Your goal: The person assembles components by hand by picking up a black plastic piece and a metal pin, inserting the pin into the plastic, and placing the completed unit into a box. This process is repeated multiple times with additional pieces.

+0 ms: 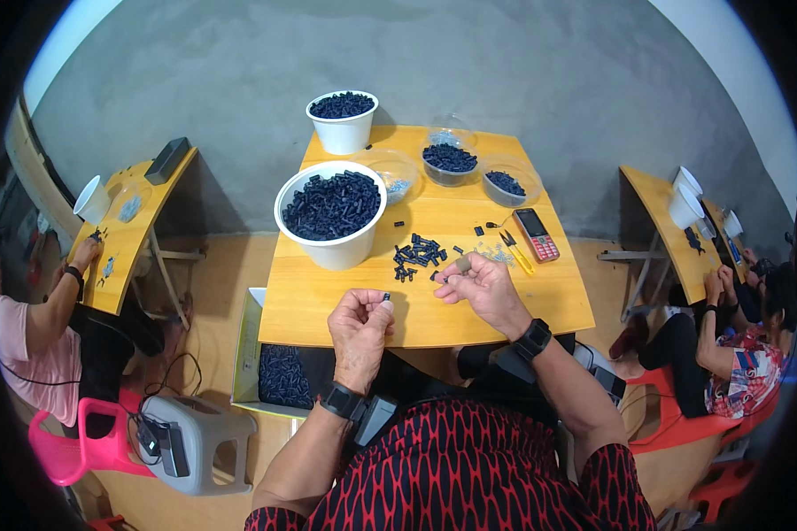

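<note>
Over the near edge of the table, my left hand (360, 329) is closed, pinching a small black plastic part (386, 297) between thumb and fingertip. My right hand (485, 290) is closed too, thumb against fingers, with a tan cover on one finger. A small dark piece shows at its fingertips, too small to name. Just beyond my hands lies a loose pile of black plastic parts (419, 252). Beside my right hand are tiny clear or silvery pieces (498, 255), and yellow-handled snips (516, 254) lie next to a red and black keypad phone (537, 235).
White buckets (329, 248) (343, 133) of black parts stand at the table's left. Clear tubs (450, 166) (507, 188) sit at the back right. A box (250, 354) of black parts is below the left edge. People work at side tables (142, 230) (664, 212).
</note>
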